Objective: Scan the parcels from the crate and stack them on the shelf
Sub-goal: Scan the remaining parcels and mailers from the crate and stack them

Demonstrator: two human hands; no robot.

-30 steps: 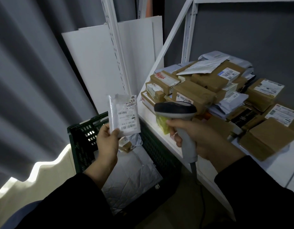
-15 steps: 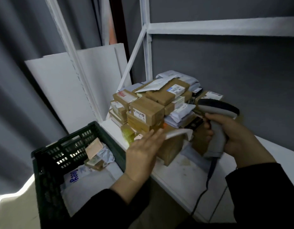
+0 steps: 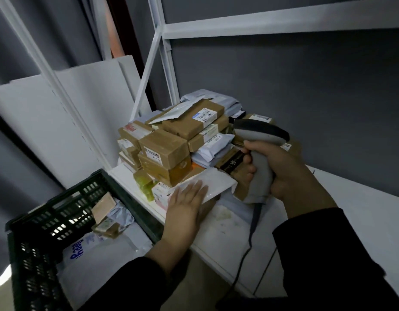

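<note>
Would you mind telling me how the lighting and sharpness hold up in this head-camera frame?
Head view: dim and grainy overall; the white shelf is brightest; wide-angle bends the frame posts; the crate looks soft at the left edge; a glare patch sits bottom-left; parcel labels are too blurred to read.

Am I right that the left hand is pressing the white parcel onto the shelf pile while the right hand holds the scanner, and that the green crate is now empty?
Not quite: the green crate is not empty. The head view shows several parcels lying in it. The rest holds: the left hand lies flat on the white parcel at the shelf pile, and the right hand holds the scanner.
</note>
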